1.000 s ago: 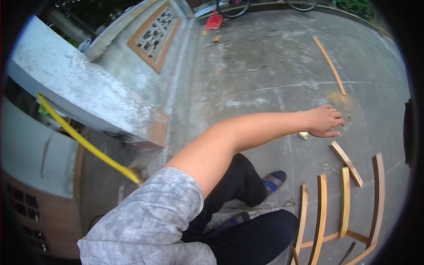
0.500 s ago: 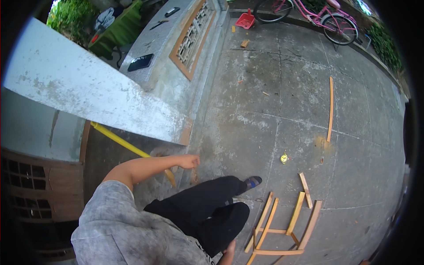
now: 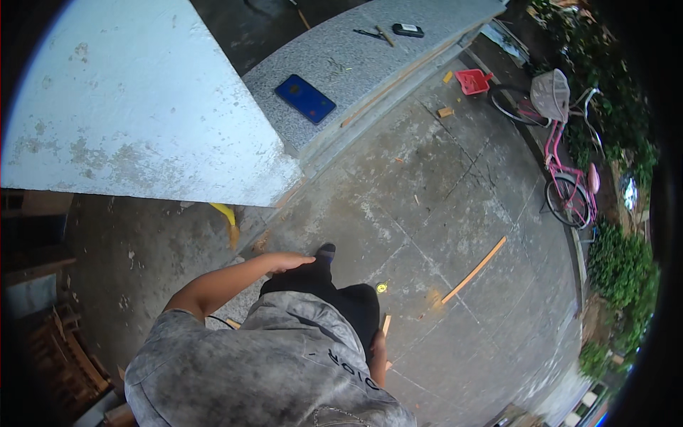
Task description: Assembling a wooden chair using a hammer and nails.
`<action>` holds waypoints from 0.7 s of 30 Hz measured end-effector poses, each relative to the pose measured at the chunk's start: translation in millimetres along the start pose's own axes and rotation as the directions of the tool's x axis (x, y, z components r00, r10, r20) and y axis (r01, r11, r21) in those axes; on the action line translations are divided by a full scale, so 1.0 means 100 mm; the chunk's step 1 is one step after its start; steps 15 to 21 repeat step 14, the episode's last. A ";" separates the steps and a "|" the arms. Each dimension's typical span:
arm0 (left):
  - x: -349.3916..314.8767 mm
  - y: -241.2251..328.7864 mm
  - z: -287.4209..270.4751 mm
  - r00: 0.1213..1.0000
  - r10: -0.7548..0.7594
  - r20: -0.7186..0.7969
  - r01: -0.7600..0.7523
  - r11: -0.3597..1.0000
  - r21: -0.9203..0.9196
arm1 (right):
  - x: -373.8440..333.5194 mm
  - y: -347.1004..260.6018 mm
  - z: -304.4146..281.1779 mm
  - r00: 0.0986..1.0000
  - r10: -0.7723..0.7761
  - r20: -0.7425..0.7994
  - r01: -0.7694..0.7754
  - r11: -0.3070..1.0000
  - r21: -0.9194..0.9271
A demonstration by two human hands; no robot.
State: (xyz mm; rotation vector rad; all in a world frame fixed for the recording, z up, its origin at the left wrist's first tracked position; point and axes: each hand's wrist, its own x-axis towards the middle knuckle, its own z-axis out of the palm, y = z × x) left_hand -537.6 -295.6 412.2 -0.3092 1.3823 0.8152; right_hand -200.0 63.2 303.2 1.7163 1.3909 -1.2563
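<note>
My left hand (image 3: pixel 293 261) rests along the top of my left thigh, beside the knee, its fingers stretched out and nothing in it. Low beside my right leg is my right hand (image 3: pixel 379 356), partly hidden by my leg and shirt, so its fingers are unclear. Close above it, the end of a light wooden piece (image 3: pixel 386 325) shows past my leg. A yellow tape measure (image 3: pixel 382 287) lies on the concrete in front of my right knee. Farther right, a long thin wooden strip (image 3: pixel 475 269) lies on the floor near some sawdust.
A white wall (image 3: pixel 156 107) stands at left. On the speckled ledge (image 3: pixel 363 60) are a phone (image 3: pixel 305 98), a small black device (image 3: pixel 408 30) and a dark thin tool (image 3: pixel 368 33). A red dustpan (image 3: pixel 472 81), a wood block (image 3: pixel 445 112) and a pink bicycle (image 3: pixel 555 149) stand farther off.
My view has turned, and the floor objects have shifted in it. My left hand has come from the air beside me onto my thigh. The wooden frame no longer shows.
</note>
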 end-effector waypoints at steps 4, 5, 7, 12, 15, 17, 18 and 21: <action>-0.06 0.60 -0.27 0.985 0.131 -0.112 -0.150 0.970 -0.192 | 0.17 -1.75 -0.48 0.910 -0.155 0.383 0.005 0.931 0.366; 0.02 0.61 -0.35 0.969 0.174 -0.176 -0.228 0.906 -0.358 | 0.13 -2.15 -0.48 0.903 -0.138 0.407 0.001 0.948 0.320; 0.14 0.63 -0.44 0.943 0.146 -0.298 -0.279 0.835 -0.473 | -0.43 -3.32 -0.37 0.979 -0.155 0.134 0.155 0.988 0.013; 0.87 0.63 -0.47 0.850 -0.019 -0.527 -0.338 0.748 -0.572 | -0.16 -5.25 -0.29 0.713 -0.588 0.382 0.653 0.755 -0.056; 1.21 0.40 -0.30 0.802 -0.143 -0.579 -0.242 0.810 -0.535 | -0.05 -6.12 -0.14 0.538 -0.682 0.496 0.830 0.530 -0.173; 1.21 0.40 -0.30 0.802 -0.143 -0.579 -0.242 0.810 -0.535 | -0.05 -6.12 -0.14 0.538 -0.682 0.496 0.830 0.530 -0.173; 1.21 0.40 -0.30 0.802 -0.143 -0.579 -0.242 0.810 -0.535 | -0.05 -6.12 -0.14 0.538 -0.682 0.496 0.830 0.530 -0.173; 1.21 0.40 -0.30 0.802 -0.143 -0.579 -0.242 0.810 -0.535 | -0.05 -6.12 -0.14 0.538 -0.682 0.496 0.830 0.530 -0.173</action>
